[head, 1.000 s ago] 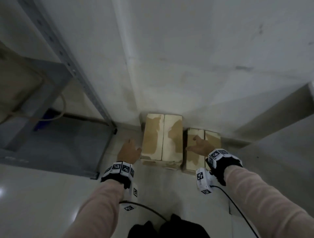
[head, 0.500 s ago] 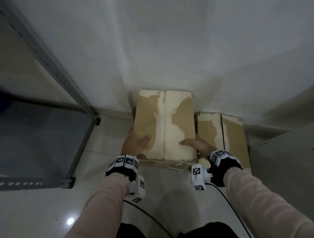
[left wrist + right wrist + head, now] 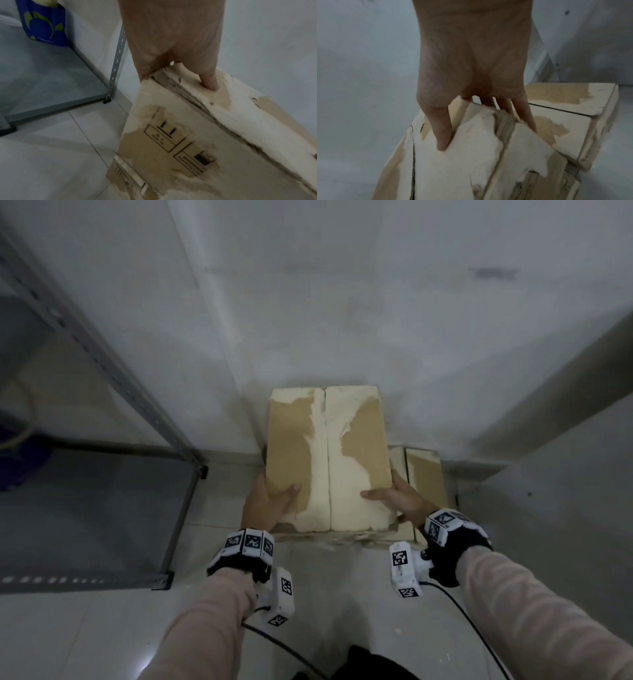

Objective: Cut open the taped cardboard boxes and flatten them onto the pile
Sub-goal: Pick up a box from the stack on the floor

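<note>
Grey shelving rack [image 3: 102,392] off to the left, white wall behind. Big cardboard box [image 3: 329,460] up off the tiled floor [image 3: 102,628], gripped at both near corners: left hand [image 3: 265,503] with thumb on top, fingers round the side; right hand [image 3: 399,498] the same (2 thumbs on top). Top layer torn away in pale patches, 2 flaps meeting down the middle. Smaller box [image 3: 423,474] just beside it, against the wall.

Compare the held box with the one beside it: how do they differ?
The held box is gripped at both sides by the left hand and right hand; the second box is untouched. The held box looks larger and is in full view; the second box is partly hidden. Both have torn, peeled tops.
</note>
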`<state>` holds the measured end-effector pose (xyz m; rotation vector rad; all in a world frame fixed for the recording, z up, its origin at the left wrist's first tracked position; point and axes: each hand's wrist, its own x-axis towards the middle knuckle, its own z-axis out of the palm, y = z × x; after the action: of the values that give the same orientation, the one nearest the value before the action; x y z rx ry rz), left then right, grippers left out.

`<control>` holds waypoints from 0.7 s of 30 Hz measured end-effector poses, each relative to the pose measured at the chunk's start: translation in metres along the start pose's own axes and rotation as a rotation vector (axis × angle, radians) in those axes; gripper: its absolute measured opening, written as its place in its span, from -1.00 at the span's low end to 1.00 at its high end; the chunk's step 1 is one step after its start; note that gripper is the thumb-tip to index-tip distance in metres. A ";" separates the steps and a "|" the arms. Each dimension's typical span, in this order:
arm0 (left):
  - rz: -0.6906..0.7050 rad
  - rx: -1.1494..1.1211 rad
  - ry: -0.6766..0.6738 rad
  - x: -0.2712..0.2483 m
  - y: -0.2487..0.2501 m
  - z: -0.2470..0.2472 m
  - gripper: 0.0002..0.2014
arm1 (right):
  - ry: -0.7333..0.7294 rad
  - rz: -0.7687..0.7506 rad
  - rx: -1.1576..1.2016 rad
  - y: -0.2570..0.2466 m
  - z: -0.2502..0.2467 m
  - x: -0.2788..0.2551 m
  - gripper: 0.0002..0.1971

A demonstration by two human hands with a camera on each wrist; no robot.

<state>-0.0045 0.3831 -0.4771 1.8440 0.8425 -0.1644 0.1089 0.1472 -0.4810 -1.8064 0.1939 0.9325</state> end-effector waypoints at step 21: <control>0.402 0.021 -0.081 -0.239 0.293 -0.026 -0.19 | 0.279 -0.270 0.044 -0.152 -0.176 -0.337 -0.25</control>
<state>-0.0082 0.2346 -0.1282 1.9724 0.4027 0.0074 0.0473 -0.0314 -0.1173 -1.8626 0.1389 0.4821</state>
